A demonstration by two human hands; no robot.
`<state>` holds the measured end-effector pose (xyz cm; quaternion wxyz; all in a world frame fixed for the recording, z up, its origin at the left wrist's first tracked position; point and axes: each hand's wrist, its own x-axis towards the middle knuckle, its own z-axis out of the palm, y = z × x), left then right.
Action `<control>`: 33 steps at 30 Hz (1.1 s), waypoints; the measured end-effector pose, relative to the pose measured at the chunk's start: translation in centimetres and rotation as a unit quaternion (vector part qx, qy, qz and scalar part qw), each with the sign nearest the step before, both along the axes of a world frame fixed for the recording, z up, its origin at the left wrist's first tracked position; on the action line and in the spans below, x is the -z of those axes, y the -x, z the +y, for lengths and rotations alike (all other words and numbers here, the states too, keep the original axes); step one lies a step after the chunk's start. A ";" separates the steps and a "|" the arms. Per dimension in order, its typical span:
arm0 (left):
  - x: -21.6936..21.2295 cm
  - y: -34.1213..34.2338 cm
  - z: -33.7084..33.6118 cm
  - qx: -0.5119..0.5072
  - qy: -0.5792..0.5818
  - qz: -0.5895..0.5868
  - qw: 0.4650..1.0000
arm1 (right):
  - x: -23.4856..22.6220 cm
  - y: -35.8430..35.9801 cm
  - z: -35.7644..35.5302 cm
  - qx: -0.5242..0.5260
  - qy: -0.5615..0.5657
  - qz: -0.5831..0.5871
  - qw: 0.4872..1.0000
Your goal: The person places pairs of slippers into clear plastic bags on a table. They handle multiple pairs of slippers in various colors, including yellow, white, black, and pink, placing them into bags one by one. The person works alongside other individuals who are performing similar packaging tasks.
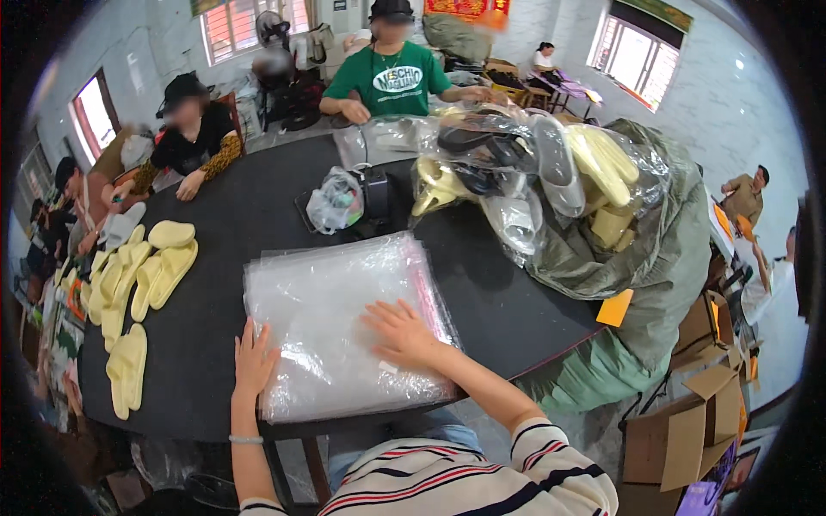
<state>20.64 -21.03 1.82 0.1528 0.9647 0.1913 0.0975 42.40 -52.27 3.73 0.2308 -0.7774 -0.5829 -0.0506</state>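
A thick stack of clear plastic bags (327,301) with a pink strip along its right side lies on the black table in front of me. My left hand (255,354) rests against the stack's left edge, fingers stretched out. On top of the stack, right of its middle, my right hand (401,335) lies flat with its fingers spread; it is slightly blurred. Neither hand holds anything. Just beyond the stack sits a small, crumpled clear bag (335,202) with something colourful in it, next to a black device (375,191).
Pale yellow slippers (163,275) lie along the table's left side. Bagged slippers (559,163) are heaped on a large grey-green sack (662,249) at the right. Open cardboard boxes (680,430) stand lower right. A person in a green shirt (387,82) works across the table; others sit at the left.
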 end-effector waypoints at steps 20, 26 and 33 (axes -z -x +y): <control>-0.7 -0.4 -0.5 -0.017 0.028 -0.057 0.998 | -7.7 -13.0 -17.7 0.373 -0.265 -0.135 0.879; 0.2 0.1 -0.3 -0.024 0.013 -0.082 0.996 | -15.6 -8.8 -15.4 0.257 -0.336 0.081 0.902; 1.2 -0.3 0.3 0.008 0.037 -0.082 0.996 | -25.3 -4.7 -10.3 0.161 -0.340 0.183 0.908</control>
